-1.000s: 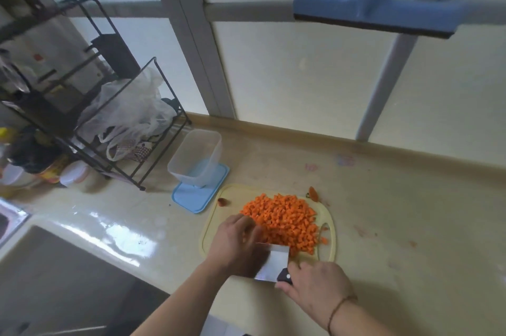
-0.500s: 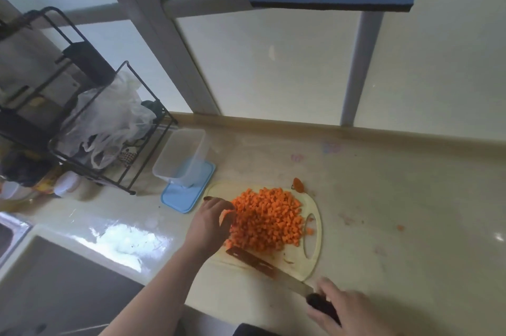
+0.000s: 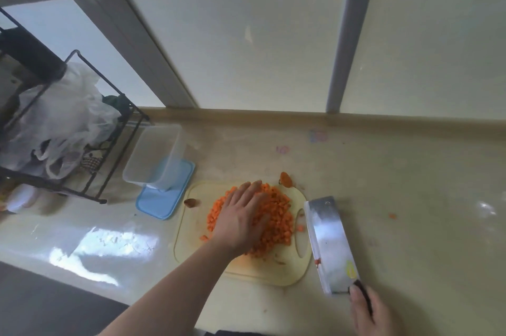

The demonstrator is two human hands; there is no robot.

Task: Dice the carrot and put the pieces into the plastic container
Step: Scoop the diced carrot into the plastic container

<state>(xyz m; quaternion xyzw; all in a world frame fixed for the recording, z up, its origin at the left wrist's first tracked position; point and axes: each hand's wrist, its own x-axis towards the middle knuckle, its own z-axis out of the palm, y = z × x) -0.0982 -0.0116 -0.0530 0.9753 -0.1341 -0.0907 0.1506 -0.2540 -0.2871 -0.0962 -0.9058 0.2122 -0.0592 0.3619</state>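
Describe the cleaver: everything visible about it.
The cleaver has a broad rectangular blade of shiny, reflective metal with a small hole near its far corner and a dark handle. It lies flat on the counter, just right of the cutting board, its edge at or slightly over the board's rim. Orange carrot residue and a yellowish mark sit on the blade near the handle. The right hand grips the handle.

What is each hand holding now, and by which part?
The right hand grips the cleaver by its dark handle. The left hand holds nothing; it lies flat on the diced carrot.
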